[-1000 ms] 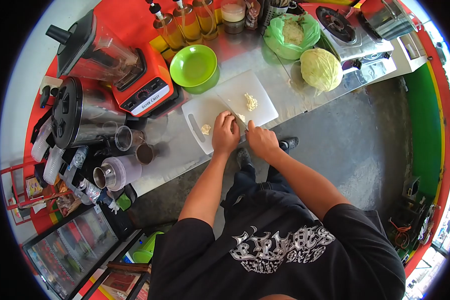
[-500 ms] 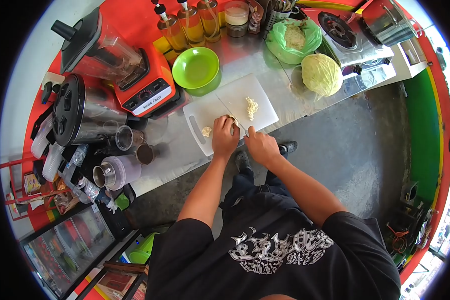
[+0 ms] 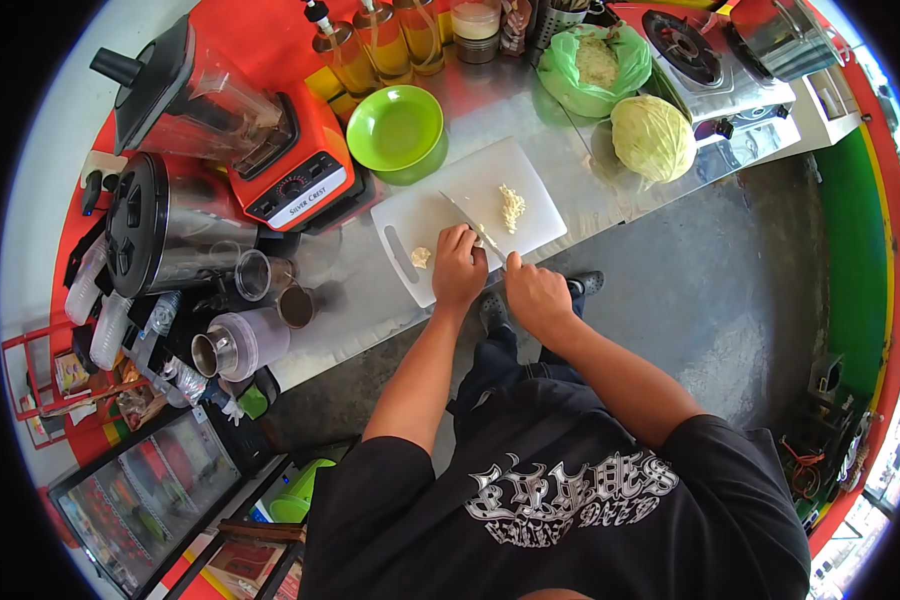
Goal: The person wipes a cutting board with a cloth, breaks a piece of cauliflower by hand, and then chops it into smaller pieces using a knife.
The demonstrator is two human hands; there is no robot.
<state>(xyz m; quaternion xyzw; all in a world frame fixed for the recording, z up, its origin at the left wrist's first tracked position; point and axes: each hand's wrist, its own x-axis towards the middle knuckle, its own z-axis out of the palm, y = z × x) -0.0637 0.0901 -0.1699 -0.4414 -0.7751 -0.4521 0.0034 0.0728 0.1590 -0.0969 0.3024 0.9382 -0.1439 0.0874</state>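
My right hand (image 3: 537,297) is wrapped around the handle of a kitchen knife (image 3: 460,210), whose blade slants up and left across the white cutting board (image 3: 435,215). Close to the blade, my left hand (image 3: 460,268) has its fingers curled down on a small pale piece that looks like garlic, mostly hidden by the fingers. To the right of the blade lies a pile of finely chopped pale garlic (image 3: 512,208). Near the board's handle slot rests another small piece of garlic (image 3: 421,257).
Behind the board stand a green bowl (image 3: 395,130) and a red blender (image 3: 295,165). A cabbage (image 3: 653,140) and a green plastic bag (image 3: 560,80) are at the back right, beside a gas stove (image 3: 715,75). Cups and a steel-topped container (image 3: 245,343) crowd the left end. The counter edge (image 3: 610,226) runs before me.
The whole view has shifted slightly. The knife's blade now shows its broad side more, and my right hand sits a little lower relative to the board. My left fingers stay beside the blade.
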